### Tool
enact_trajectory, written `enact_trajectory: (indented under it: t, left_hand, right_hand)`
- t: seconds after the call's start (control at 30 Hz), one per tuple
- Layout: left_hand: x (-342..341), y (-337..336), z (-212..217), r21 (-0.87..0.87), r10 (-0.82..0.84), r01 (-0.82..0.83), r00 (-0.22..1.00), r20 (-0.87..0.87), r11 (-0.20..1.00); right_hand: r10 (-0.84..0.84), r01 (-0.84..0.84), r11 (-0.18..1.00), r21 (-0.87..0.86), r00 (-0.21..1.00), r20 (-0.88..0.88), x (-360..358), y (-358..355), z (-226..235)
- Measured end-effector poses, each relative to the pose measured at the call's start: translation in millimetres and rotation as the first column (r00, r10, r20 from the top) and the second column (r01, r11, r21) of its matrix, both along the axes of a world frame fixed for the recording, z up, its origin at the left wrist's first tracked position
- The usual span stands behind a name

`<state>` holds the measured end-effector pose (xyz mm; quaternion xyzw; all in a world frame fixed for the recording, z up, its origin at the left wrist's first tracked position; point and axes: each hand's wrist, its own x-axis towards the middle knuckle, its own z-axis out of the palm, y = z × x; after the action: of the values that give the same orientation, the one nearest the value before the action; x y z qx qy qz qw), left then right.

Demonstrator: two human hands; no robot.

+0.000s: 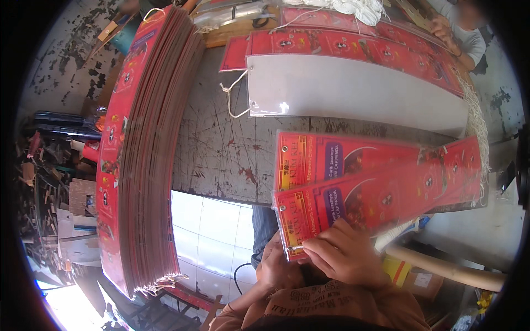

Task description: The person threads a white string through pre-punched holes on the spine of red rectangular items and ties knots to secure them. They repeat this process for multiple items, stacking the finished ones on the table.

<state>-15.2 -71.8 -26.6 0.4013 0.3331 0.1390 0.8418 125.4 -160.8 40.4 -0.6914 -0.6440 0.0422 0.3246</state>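
Note:
A long, glossy red printed banner strip (381,193) lies slantwise at the front right, with metal eyelets at its left end. My right hand (348,254) is closed over its near left corner, fingertips beside the lower eyelet, where a short piece of white cord (296,247) shows. My left hand (274,263) is closed just off that corner; what its fingers hold is hidden by the strip's edge. Under the held strip, a second red banner strip (353,157) rests on the grey worktable (221,132).
A tall stack of red strips (149,138) runs along the left. At the back lie a white-backed strip (353,91) with a cord loop (234,99) and more red strips. White strings (475,121) hang at the right edge. A co-worker's hand (441,30) is at the far right.

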Motion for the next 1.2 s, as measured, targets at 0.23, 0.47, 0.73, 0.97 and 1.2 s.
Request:
enact_trajectory:
  t: [0.23, 0.47, 0.73, 0.97, 1.2]
  left_hand:
    - [-6.4, 0.7, -5.0, -0.180, 0.115, -0.063, 0.948, 0.295, 0.982]
    - [-11.0, 5.0, -7.1, -0.148, 0.053, -0.006, 0.949, 0.311, 0.989]
    - [-14.4, 5.2, -12.5, -0.165, 0.052, -0.002, 0.954, 0.297, 0.986]
    - [-17.5, 6.6, -14.8, -0.136, 0.021, 0.021, 0.954, 0.300, 0.990]
    - [-14.9, 6.1, -13.4, -0.111, 0.031, 0.005, 0.949, 0.314, 0.994]
  right_hand:
    - [-0.019, 0.018, 0.999, -0.035, 1.000, -0.009, -4.8, 3.1, 0.9]
    - [-0.062, 0.060, 0.997, -0.046, 0.997, -0.043, -14.0, 9.3, 7.4]
    - [-0.049, 0.048, 0.997, -0.061, 0.999, -0.020, -16.1, 11.4, 7.0]
    - [-0.009, 0.007, 0.998, -0.057, 1.000, -0.030, -15.5, 13.4, 8.4]
    - [-0.016, 0.015, 0.999, -0.038, 0.999, -0.028, -14.9, 17.4, 3.4]
